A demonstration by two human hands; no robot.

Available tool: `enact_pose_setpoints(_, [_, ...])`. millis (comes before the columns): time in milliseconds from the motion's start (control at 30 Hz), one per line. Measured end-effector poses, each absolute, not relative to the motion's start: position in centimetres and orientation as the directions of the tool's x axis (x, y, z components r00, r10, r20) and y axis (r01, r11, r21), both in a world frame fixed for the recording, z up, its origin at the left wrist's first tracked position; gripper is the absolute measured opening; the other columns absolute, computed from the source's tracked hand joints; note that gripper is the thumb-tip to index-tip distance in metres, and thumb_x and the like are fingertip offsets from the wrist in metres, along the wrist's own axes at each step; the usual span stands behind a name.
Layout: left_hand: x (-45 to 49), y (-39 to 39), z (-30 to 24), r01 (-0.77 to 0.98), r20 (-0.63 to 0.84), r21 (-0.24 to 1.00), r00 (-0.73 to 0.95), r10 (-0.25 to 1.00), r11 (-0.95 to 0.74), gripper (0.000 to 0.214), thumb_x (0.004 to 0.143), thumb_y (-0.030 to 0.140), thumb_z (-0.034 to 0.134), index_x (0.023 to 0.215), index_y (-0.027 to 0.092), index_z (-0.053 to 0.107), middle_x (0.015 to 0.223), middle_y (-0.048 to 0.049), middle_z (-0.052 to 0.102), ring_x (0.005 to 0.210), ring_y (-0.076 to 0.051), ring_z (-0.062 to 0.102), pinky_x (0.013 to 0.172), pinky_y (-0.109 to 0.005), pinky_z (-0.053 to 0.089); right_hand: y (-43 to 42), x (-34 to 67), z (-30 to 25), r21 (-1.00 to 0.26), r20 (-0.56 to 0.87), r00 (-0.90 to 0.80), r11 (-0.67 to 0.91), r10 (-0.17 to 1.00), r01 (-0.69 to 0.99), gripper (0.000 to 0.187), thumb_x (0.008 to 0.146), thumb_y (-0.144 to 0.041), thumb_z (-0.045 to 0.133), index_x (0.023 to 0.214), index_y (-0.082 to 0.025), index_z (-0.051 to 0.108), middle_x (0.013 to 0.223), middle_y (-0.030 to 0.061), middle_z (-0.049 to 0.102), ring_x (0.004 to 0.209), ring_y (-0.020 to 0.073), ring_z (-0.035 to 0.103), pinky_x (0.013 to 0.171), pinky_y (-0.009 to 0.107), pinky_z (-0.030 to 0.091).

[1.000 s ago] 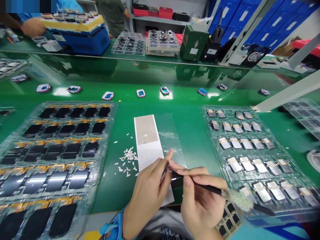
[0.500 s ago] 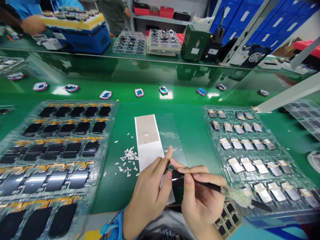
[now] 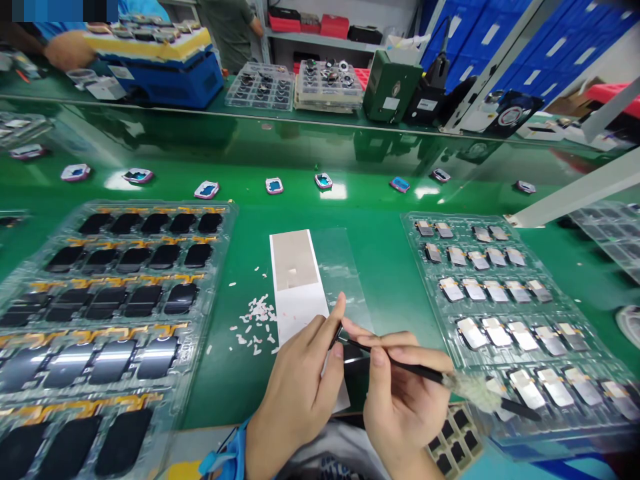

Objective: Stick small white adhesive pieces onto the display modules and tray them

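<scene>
My left hand [image 3: 300,377] is closed at the bench's near edge, pinching a small dark display screen [image 3: 355,353] between thumb and fingers. Much of the screen is hidden behind the hands. My right hand [image 3: 407,393] grips black tweezers [image 3: 423,371], whose rear part is wrapped in pale, frayed material. Their tip meets the screen's edge beside my left fingers. Under my left hand lies a white sheet [image 3: 300,307] with a beige adhesive patch [image 3: 294,257] on its upper part.
Left stands a clear tray [image 3: 227,223] of black screens with orange flex cables; a right tray [image 3: 407,230] holds silver-backed screens. Small white scraps [image 3: 260,308] lie left of the sheet. Watch-like frames [image 3: 274,185] line the back. Another person's hand [image 3: 70,50] is beyond the shelf.
Both hands keep nearly the same pose, with the tweezers at the screen's edge. The watch-like frames at the back have shifted slightly left in view.
</scene>
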State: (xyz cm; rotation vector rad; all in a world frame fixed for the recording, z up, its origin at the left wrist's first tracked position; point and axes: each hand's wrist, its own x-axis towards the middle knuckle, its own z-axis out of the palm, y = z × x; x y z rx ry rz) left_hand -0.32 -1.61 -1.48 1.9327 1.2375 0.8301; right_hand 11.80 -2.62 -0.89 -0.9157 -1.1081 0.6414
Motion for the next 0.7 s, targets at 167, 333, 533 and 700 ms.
enact_pose_setpoints(167, [-0.29, -1.51, -1.59, 0.495, 0.162, 0.807, 0.338, 0.927, -0.322, 0.055, 0.102, 0.019, 0.030, 0.157, 0.022, 0.027, 0.096, -0.0069, 0.065, 0.094, -0.022, 0.065, 0.084, -0.032, 0.055, -2.60, 11.96, -0.89, -0.867, 0.487, 0.308, 0.495, 0.817, 0.059, 0.022, 0.095, -0.004, 0.052, 0.101, -0.025, 0.049, 0.089, 0.0021, 0.067, 0.094, 0.0196, 0.074, 0.079, 0.040, 0.069])
enact_pose_setpoints(333, [-0.24, -1.51, -1.64, 0.494, 0.154, 0.810, 0.340, 0.928, -0.316, 0.055, 0.102, 0.019, 0.029, 0.157, 0.022, 0.026, 0.094, -0.0062, 0.064, 0.088, -0.021, 0.065, 0.079, -0.031, 0.055, -2.72, 11.95, -1.06, -0.876, 0.467, 0.307, 0.482, 0.829, 0.031, 0.021, 0.096, -0.005, 0.052, 0.101, -0.025, 0.049, 0.090, 0.0021, 0.068, 0.095, 0.0202, 0.074, 0.080, 0.041, 0.069])
enact_pose_setpoints(533, [-0.27, -1.57, -1.53, 0.483, 0.139, 0.823, 0.339, 0.930, -0.299, 0.056, 0.102, 0.019, 0.028, 0.158, 0.025, 0.023, 0.100, -0.0062, 0.065, 0.088, -0.021, 0.064, 0.079, -0.034, 0.055, -2.61, 11.91, -0.98, -0.872, 0.464, 0.305, 0.490, 0.832, -0.011, 0.022, 0.096, -0.004, 0.050, 0.102, -0.025, 0.051, 0.092, 0.0025, 0.069, 0.097, 0.0192, 0.074, 0.082, 0.040, 0.068])
enact_pose_setpoints(700, [-0.26, -1.56, -1.64, 0.492, 0.144, 0.815, 0.340, 0.929, -0.306, 0.055, 0.102, 0.019, 0.028, 0.157, 0.023, 0.024, 0.098, -0.0072, 0.065, 0.087, -0.022, 0.064, 0.079, -0.035, 0.055, -2.51, 11.91, -0.85, -0.864, 0.489, 0.298, 0.503, 0.820, 0.031, 0.026, 0.094, -0.001, 0.051, 0.102, -0.026, 0.050, 0.090, 0.0017, 0.068, 0.094, 0.0187, 0.074, 0.081, 0.039, 0.069])
